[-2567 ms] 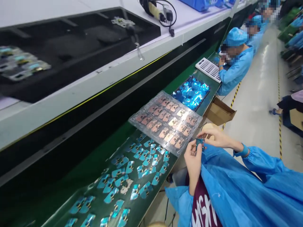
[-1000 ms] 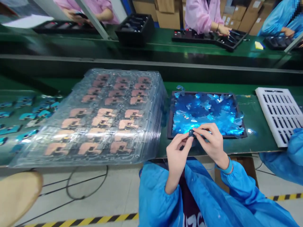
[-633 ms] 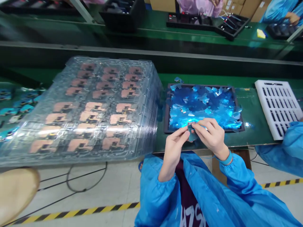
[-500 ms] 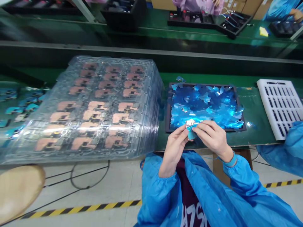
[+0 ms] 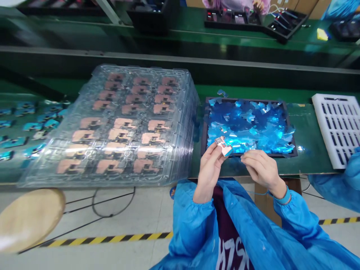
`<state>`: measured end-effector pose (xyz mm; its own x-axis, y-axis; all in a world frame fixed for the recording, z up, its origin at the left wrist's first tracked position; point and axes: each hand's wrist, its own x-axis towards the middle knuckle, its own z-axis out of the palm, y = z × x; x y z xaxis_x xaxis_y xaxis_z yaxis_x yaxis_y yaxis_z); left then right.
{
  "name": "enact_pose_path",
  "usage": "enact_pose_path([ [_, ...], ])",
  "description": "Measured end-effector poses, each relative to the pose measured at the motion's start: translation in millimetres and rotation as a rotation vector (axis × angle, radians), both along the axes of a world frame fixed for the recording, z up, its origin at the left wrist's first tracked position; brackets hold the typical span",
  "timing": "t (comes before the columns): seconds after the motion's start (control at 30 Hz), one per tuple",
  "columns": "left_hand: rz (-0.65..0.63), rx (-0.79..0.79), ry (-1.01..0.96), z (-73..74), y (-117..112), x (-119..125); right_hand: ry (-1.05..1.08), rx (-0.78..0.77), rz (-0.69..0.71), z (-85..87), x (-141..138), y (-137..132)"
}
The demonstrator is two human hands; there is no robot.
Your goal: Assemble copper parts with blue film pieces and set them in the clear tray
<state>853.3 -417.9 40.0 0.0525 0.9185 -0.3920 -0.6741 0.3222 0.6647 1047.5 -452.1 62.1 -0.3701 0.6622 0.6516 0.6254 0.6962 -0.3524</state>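
Note:
My left hand [image 5: 211,163] pinches a small circuit board [image 5: 224,147] between thumb and fingers, over the front edge of a dark tray. Silvery metal parts show on the board's upper left, and blue shows at its lower right. To the right, apart from the board, my right hand [image 5: 261,167] is closed with thumb and fingertips together; whatever they grip is too small to make out. Heaped in the dark tray [image 5: 294,150] are many loose pieces of shiny blue film [image 5: 253,131].
At left stands a stack of clear plastic trays [image 5: 180,161] holding copper-coloured boards. Blue-covered boards [image 5: 33,126] lie farther left. A white slotted rack [image 5: 336,129] sits right, beside another person's blue sleeve [image 5: 353,165]. A round wooden stool [image 5: 33,219] stands below the bench.
My hands have moved apart; the right came off the board and shifted right. The board in my left hand has turned, and less blue shows on it. The whole view has shifted slightly.

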Motion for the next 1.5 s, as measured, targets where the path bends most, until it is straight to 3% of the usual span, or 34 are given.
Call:
enact_pose_path([
  [0.17, 0.151, 0.058, 0.152, 1.0, -4, 8, 0.363, -0.092, -0.323, 1.3, 0, 11],
  [0.23, 0.138, 0.116, 0.267, 12.6, -17, 7, 0.358, -0.229, -0.433, -1.2, 5, 31],
  [0.3, 0.064, 0.229, 0.394, 32.5, -32, -3, 0.212, -0.347, -0.472, -8.8, 12, 59],
  [0.37, -0.002, 0.382, 0.573, 57.1, -44, -25, 0.016, -0.388, -0.485, -20.0, 16, 89],
  [0.43, 0.023, 0.506, 0.817, 81.5, -48, -58, -0.174, -0.382, -0.488, -30.6, 17, 114],
  [0.5, 0.090, 0.535, 1.037, 100.7, -42, -100, -0.300, -0.333, -0.485, -35.5, 16, 128],
  [0.57, 0.111, 0.493, 1.145, 111.0, -30, -142, -0.338, -0.269, -0.475, -31.7, 16, 132],
  [0.63, 0.055, 0.429, 1.153, 112.1, -15, -177, -0.307, -0.246, -0.458, -18.6, 19, 129],
  [0.73, -0.044, 0.417, 1.186, 102.0, 3, -210, -0.241, -0.353, -0.415, 14.0, 28, 121],
  [0.87, -0.192, 0.625, 1.442, 82.7, 12, -228, -0.163, -0.477, -0.364, 58.0, 47, 128],
  [0.97, -0.194, 0.799, 1.558, 69.4, 12, -234, -0.124, -0.457, -0.362, 68.5, 58, 161],
  [1.1, -0.123, 0.878, 1.619, 62.1, 10, -237, -0.222, -0.581, -0.449, 46.1, 60, 240],
  [1.23, -0.042, 0.833, 1.665, 74.8, -3, -225, -0.357, -0.794, -0.473, 9.1, 32, 311],
  [1.4, 0.230, 0.713, 1.646, 92.2, -37, -216, -0.434, -0.930, -0.524, -17.6, 0, 350],
  [1.5, 0.249, 0.589, 1.638, 92.8, -60, -223, -0.444, -0.993, -0.557, -19.0, -2, 356],
])
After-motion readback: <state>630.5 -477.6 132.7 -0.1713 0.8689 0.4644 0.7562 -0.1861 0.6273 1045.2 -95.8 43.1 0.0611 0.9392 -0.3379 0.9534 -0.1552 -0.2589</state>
